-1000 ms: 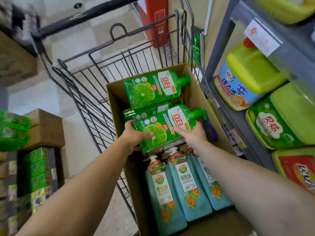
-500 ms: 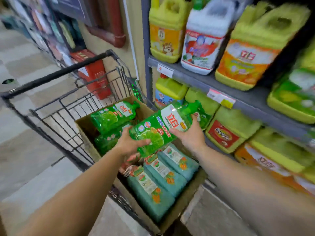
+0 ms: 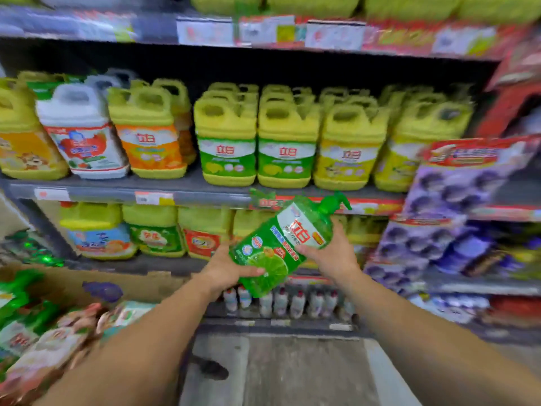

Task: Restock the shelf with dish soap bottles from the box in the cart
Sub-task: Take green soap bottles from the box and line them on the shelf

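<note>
I hold a green dish soap bottle (image 3: 278,244) with a lime picture and a green pump top, tilted with the pump up to the right, in front of the shelving. My left hand (image 3: 225,273) grips its base. My right hand (image 3: 330,253) grips its upper body below the pump. The cardboard box (image 3: 131,284) sits at the lower left with more green and teal bottles (image 3: 44,332) in it, all blurred. The grey shelf (image 3: 187,197) stands straight ahead.
Yellow and white jugs (image 3: 228,142) fill the middle shelf, with more jugs (image 3: 152,232) on the one below. Small white bottles (image 3: 281,303) line the bottom shelf. Purple packs (image 3: 439,224) hang at the right. Grey floor (image 3: 278,370) lies below my arms.
Both hands have lifted the green bottle out of the box and carried it right, up toward the shelves. My view has swung from the cart to face the shelving.
</note>
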Available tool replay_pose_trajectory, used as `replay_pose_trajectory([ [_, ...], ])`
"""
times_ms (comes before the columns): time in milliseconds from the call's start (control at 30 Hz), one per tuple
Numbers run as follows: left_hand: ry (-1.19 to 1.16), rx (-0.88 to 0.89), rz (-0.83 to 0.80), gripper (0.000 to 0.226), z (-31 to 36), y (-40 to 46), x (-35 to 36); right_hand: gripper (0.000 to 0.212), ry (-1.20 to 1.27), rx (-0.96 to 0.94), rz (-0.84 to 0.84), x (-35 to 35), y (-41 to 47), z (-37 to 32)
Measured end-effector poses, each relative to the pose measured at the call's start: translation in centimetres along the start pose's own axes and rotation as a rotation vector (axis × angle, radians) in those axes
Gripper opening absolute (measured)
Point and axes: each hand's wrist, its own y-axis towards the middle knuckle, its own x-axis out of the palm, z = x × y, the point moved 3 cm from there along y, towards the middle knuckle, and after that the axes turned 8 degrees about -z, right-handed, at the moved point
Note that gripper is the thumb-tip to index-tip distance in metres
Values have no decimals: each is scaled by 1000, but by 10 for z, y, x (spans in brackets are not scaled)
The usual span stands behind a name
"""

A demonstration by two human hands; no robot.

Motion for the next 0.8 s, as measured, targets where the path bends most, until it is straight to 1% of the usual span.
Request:
replay_pose_trajectory([
  [67,77,36,-93,113,31,12,80,72,-34,6,79,-80,-15,25],
  [167,92,98,-196,115,78,20,206,73,-59,55,214,-203,-44,56],
  [233,78,149,-261,106,101,30,286,77,-86,100,298,-279,-67,72],
  [267,63,177,-308,101,114,31,325,82,-99,122,322,-313,-75,81],
  [300,46,205,-353,98,128,33,363,91,-134,149,357,-348,-82,91],
  [367,11,265,-429,92,153,33,432,116,-186,148,438,-412,-89,109],
  [400,-5,289,-441,91,166,30,461,122,-197,153,457,-442,-91,116],
  [433,-15,304,-440,92,181,24,486,123,-220,166,470,-467,-95,118],
  [467,-31,339,-438,86,194,20,509,121,-234,202,472,-491,-97,123],
  [500,-47,354,-429,77,205,19,530,119,-222,245,477,-510,-100,124],
  [533,-61,371,-419,72,214,23,550,120,-188,271,495,-530,-100,130],
  [600,-79,385,-431,77,233,32,582,123,-111,265,543,-562,-95,145],
  [667,-78,397,-462,84,248,51,609,121,-74,233,573,-589,-85,158],
  [800,-56,454,-484,84,284,101,663,120,-55,171,647,-639,-51,172],
])
